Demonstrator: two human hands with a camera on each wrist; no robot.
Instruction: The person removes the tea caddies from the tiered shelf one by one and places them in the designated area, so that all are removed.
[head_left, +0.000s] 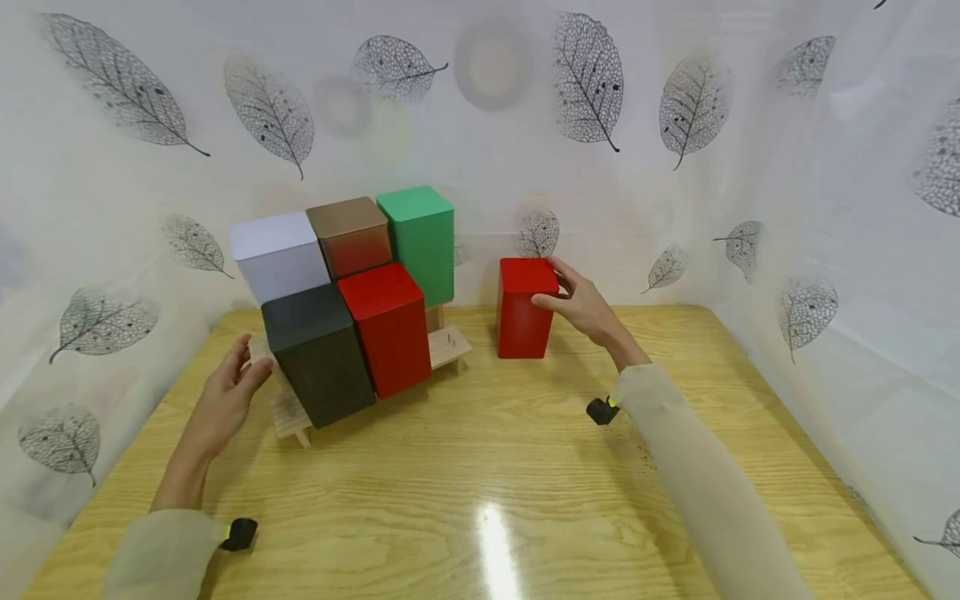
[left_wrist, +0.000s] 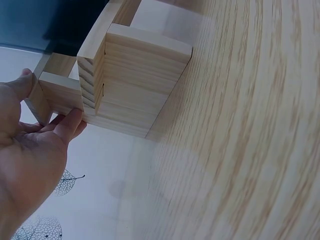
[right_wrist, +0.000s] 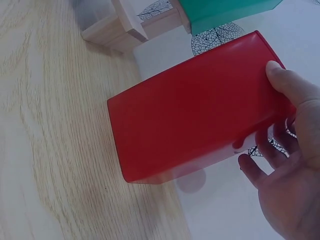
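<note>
Pale backdrop (head_left: 480,167) printed with dark skeleton leaves (head_left: 588,79); yellowish wood-grain tabletop (head_left: 405,500) bearing bright light streak (head_left: 497,550).

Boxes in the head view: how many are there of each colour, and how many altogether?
Red boxes: 2
Black box: 1
White box: 1
Brown box: 1
Green box: 1
Total: 6
</note>
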